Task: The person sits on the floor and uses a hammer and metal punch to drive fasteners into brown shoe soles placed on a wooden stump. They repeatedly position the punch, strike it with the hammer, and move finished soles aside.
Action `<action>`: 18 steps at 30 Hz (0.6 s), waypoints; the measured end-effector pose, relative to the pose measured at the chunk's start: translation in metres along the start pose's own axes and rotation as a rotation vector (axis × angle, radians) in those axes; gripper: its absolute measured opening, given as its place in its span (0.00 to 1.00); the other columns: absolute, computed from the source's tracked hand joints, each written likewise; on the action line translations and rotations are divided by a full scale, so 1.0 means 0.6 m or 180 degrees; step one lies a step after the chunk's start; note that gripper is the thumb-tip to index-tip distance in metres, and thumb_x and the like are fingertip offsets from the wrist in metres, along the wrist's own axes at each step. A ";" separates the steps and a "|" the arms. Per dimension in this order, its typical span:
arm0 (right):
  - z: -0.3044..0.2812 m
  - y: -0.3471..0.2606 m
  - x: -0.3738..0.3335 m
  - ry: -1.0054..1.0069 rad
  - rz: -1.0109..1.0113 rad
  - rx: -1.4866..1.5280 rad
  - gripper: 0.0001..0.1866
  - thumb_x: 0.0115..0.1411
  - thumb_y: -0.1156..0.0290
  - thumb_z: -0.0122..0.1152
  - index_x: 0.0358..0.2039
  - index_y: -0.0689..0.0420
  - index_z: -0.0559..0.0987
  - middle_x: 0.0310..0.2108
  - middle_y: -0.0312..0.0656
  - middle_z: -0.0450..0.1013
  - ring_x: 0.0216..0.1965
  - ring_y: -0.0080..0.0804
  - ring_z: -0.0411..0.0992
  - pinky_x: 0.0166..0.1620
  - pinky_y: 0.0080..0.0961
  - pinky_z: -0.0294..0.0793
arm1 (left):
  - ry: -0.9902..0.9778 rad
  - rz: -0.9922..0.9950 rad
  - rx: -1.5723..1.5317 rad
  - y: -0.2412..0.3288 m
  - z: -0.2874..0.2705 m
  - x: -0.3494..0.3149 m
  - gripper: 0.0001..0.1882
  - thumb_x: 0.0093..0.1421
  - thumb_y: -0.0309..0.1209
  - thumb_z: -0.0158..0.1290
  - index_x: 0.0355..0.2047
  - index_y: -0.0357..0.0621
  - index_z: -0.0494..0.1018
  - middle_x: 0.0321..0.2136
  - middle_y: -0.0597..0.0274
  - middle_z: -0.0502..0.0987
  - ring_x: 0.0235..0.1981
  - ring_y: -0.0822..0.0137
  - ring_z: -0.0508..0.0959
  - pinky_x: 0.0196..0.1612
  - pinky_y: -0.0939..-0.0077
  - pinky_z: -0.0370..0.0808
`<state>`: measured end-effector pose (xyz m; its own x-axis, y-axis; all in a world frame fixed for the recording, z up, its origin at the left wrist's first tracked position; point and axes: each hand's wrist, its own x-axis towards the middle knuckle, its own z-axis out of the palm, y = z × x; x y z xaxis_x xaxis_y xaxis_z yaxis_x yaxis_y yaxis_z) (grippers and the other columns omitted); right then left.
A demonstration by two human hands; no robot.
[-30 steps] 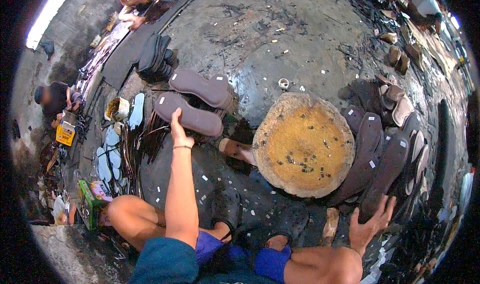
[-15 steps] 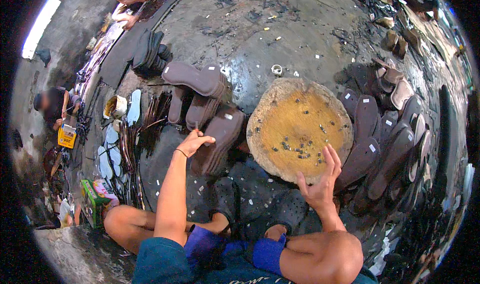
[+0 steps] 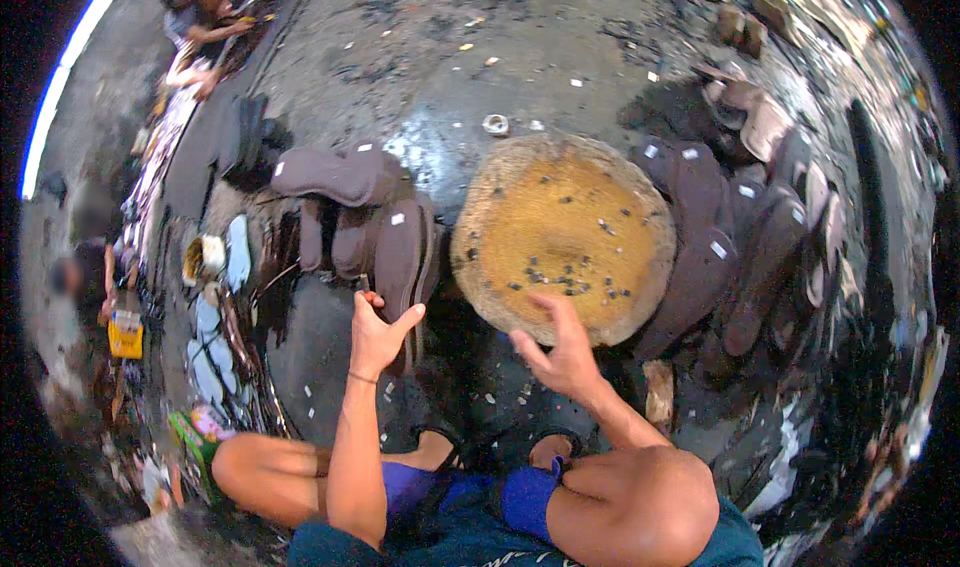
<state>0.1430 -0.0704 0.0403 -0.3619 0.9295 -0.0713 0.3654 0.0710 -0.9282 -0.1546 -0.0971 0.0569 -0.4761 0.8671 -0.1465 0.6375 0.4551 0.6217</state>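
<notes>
My left hand (image 3: 382,337) is at the near end of a stack of dark brown shoe soles (image 3: 398,252), its thumb stuck out and its fingers curled. A small thing with a reddish part and a thin tip (image 3: 366,289) shows at the curled fingers; its kind is too small to tell. My right hand (image 3: 568,355) is open, fingers stretched over the near edge of a round wooden block (image 3: 482,182). Small dark pieces (image 3: 565,275) lie scattered on the block's yellowish top. It cannot be told whether the right fingertips touch it.
More brown soles with white labels (image 3: 700,192) lie right of the block. Beyond the left stack lies another sole pile (image 3: 325,174). Pale blue soles (image 3: 238,252) and dark strips (image 3: 245,342) are at left. A white ring (image 3: 495,124) sits beyond the block. Other people (image 3: 205,22) work at far left.
The whole view has shifted, so things appear further left and higher. My right hand has moved left along the block's near edge. My left hand has drawn back toward me, its thumb now spread.
</notes>
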 end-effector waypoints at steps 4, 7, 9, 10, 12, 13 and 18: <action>0.029 -0.028 0.002 -0.0385 0.0435 0.1882 0.38 0.61 0.58 0.67 0.64 0.63 0.62 0.58 0.54 0.66 0.61 0.44 0.66 0.61 0.41 0.67 | -0.1009 0.0104 -0.2349 0.123 0.112 -0.043 0.33 0.51 0.45 0.70 0.44 0.34 0.65 0.36 0.65 0.66 0.38 0.68 0.68 0.45 0.73 0.68; -0.008 0.034 -0.002 0.0623 0.0511 0.0929 0.34 0.63 0.69 0.60 0.64 0.69 0.58 0.62 0.56 0.62 0.62 0.44 0.65 0.64 0.38 0.63 | -0.0679 0.0001 -0.1941 0.166 0.168 -0.024 0.32 0.52 0.45 0.69 0.39 0.35 0.63 0.38 0.61 0.64 0.42 0.67 0.65 0.47 0.74 0.65; -0.039 0.042 0.002 0.1517 0.0480 0.1117 0.30 0.62 0.71 0.59 0.62 0.68 0.63 0.62 0.55 0.62 0.62 0.47 0.63 0.65 0.41 0.60 | 0.0053 0.0682 -0.0564 0.167 0.186 -0.007 0.32 0.53 0.47 0.68 0.36 0.32 0.62 0.43 0.49 0.63 0.45 0.57 0.65 0.51 0.62 0.65; -0.054 0.073 -0.003 0.1695 0.0581 0.1321 0.29 0.61 0.70 0.60 0.61 0.67 0.65 0.61 0.55 0.63 0.62 0.49 0.62 0.65 0.42 0.59 | 0.0133 0.1002 -0.0199 0.164 0.205 -0.002 0.32 0.54 0.47 0.67 0.37 0.31 0.63 0.44 0.47 0.63 0.46 0.54 0.65 0.51 0.58 0.65; -0.072 0.069 -0.010 0.1465 0.0684 -0.0796 0.30 0.59 0.70 0.62 0.60 0.65 0.66 0.58 0.53 0.64 0.59 0.50 0.62 0.64 0.45 0.59 | 0.0346 0.1591 0.0601 0.139 0.234 0.008 0.31 0.55 0.46 0.65 0.38 0.30 0.64 0.47 0.43 0.62 0.47 0.47 0.65 0.52 0.51 0.64; -0.082 0.067 -0.012 0.1319 0.0742 -0.1867 0.30 0.58 0.69 0.62 0.60 0.64 0.66 0.57 0.52 0.65 0.58 0.51 0.62 0.63 0.46 0.59 | 0.0446 0.1624 0.0759 0.150 0.241 0.003 0.29 0.56 0.45 0.63 0.39 0.29 0.65 0.47 0.45 0.63 0.48 0.44 0.65 0.51 0.46 0.62; -0.083 0.019 -0.036 0.1566 0.0339 -0.1116 0.21 0.60 0.66 0.64 0.52 0.59 0.74 0.48 0.51 0.71 0.50 0.48 0.69 0.55 0.42 0.67 | -0.0349 0.0731 -0.0271 0.167 0.189 -0.024 0.20 0.61 0.36 0.60 0.45 0.32 0.69 0.42 0.56 0.71 0.42 0.60 0.72 0.43 0.61 0.70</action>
<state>0.1976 -0.0720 0.0493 0.0998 0.9902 0.0974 0.6684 0.0058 -0.7437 -0.0152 -0.0410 0.0344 -0.2534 0.9645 -0.0739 0.6658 0.2293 0.7100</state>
